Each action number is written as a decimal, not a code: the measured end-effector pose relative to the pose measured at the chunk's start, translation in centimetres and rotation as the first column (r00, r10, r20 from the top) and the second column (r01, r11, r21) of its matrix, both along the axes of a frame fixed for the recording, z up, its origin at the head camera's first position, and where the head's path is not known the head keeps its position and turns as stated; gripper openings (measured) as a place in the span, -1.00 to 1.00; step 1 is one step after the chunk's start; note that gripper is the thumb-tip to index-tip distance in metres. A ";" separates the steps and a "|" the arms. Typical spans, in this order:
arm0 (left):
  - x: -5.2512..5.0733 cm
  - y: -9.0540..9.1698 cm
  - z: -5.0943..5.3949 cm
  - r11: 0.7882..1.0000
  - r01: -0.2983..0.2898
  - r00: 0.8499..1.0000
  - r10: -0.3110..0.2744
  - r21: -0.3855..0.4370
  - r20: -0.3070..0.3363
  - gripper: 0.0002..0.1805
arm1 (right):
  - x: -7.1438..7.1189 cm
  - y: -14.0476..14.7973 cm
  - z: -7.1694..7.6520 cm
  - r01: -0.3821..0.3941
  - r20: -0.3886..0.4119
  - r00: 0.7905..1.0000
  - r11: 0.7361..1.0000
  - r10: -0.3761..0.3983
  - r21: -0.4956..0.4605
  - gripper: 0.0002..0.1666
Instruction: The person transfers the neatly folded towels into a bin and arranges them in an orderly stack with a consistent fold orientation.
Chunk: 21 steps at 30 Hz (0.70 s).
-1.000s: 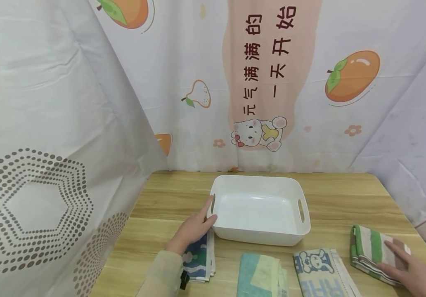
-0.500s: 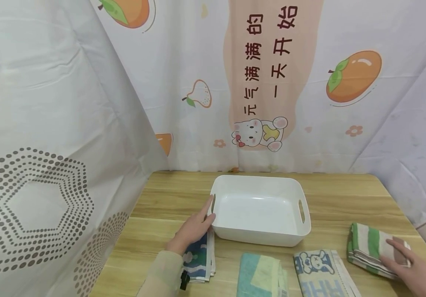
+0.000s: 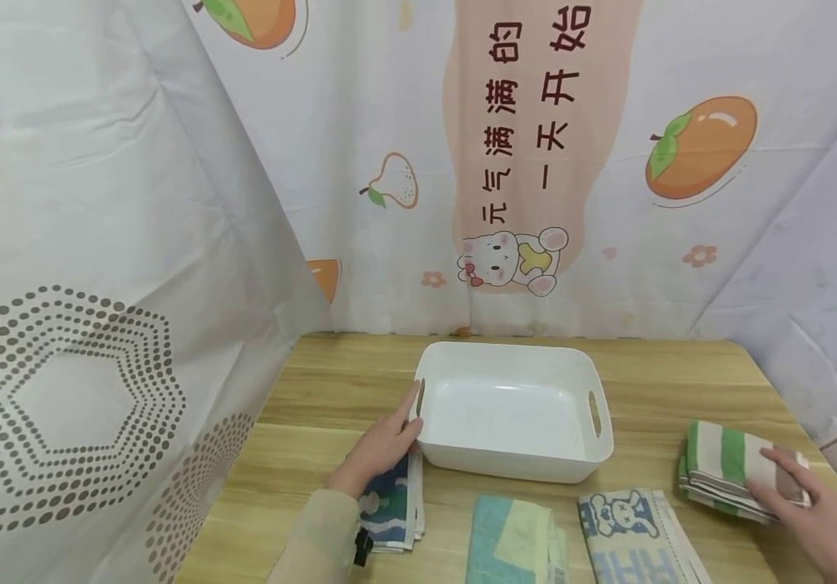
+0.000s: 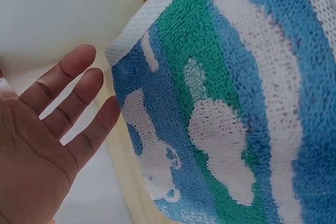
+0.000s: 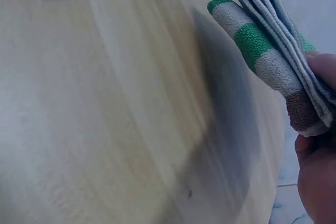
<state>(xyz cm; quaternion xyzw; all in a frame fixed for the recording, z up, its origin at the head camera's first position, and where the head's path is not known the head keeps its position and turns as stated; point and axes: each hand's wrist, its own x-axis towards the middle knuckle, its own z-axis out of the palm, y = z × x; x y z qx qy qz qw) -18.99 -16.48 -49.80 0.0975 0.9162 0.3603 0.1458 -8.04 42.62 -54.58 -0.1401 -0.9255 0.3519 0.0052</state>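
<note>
Two Hands at a Tabletop: A Striped Towel Pinched at Right, a White Basin Steadied at Left

Largest in the head view, a fruit-printed curtain (image 3: 360, 105) fills the upper frame, adjoining a dotted curtain (image 3: 97, 203) at left. Below them, a wood-grain table (image 3: 324, 381) spans the lower frame. Near the centre stands a white rectangular basin (image 3: 506, 469) with a slot handle in each short side; its bare inner floor is visible between the walls.

Folded towels lie along the lower edge. From left to right: a blue-and-green towel (image 3: 392, 503), partly beneath the left arm; a teal-and-yellow towel (image 3: 513, 543); and a blue-and-cream towel (image 3: 633, 535) bearing a cartoon animal. Farthest right is a green, white and brown striped towel (image 3: 740, 466).

The left hand (image 3: 382, 446) rests against the basin's left side, beside the handle slot, its fingers extended; the left wrist view shows them spread, near the blue-and-green towel, though contact with that towel cannot be told. The right hand (image 3: 823, 515), at lower right, pinches the striped towel's right end between thumb and fingers. In the right wrist view the towel's folded layers are pressed together, above a shadow on the table.
</note>
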 end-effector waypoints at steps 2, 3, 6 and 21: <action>0.0 0.0 0.0 1.000 -0.002 1.000 0.002 -0.007 -0.004 -0.29 | 0.0 -0.4 0.5 0.017 -0.026 0.999 0.999 -0.018 -0.043 -0.08; 0.0 0.0 0.1 1.000 -0.003 1.000 0.003 -0.010 -0.006 -0.29 | -0.1 -0.7 0.8 0.028 -0.028 0.999 0.998 -0.030 -0.059 -0.07; 0.1 0.1 0.1 1.000 -0.001 1.000 0.001 -0.011 -0.014 -0.29 | -0.3 -1.1 1.7 0.054 -0.051 0.997 0.998 -0.055 -0.022 -0.09; 0.2 0.1 0.3 1.000 0.005 1.000 -0.005 0.005 -0.018 -0.28 | -1.4 -3.3 5.8 0.064 -0.115 0.991 0.997 -0.068 -0.038 -0.12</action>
